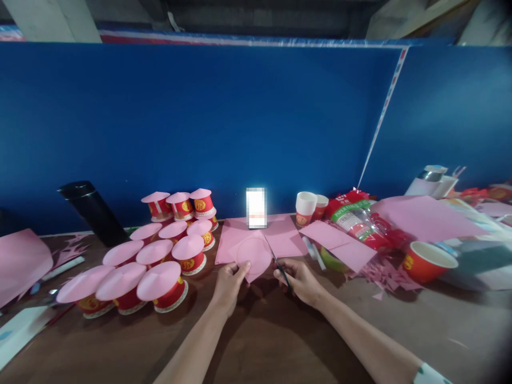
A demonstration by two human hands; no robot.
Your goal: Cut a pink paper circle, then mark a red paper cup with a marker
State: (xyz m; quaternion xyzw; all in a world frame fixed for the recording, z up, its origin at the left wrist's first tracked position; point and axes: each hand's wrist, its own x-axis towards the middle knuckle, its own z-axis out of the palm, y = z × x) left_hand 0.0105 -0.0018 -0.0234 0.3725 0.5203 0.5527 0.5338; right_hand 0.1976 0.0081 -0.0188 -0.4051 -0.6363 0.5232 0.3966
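Between thumb and fingers, my left hand [232, 282] grips the lower left of a piece of pink paper [255, 255] that bears a drawn round outline. My right hand [299, 280] is closed around the handles of dark scissors [283, 271], whose blades lie along the paper's right edge. Whether the blades are apart is hard to make out. Behind the held piece lie more pink sheets [228, 234] on the brown table [256, 341]. A pixelated bright upright rectangle [256, 208] stands behind them.
Several red paper cups with pink cone tops [159, 282] stand at left, near a black bottle [94, 213]. To the right are a red-orange cup [428, 262], plastic packaging [354, 218], pink scraps [384, 274] and white cups [306, 207]. A blue partition [240, 117] rises behind.
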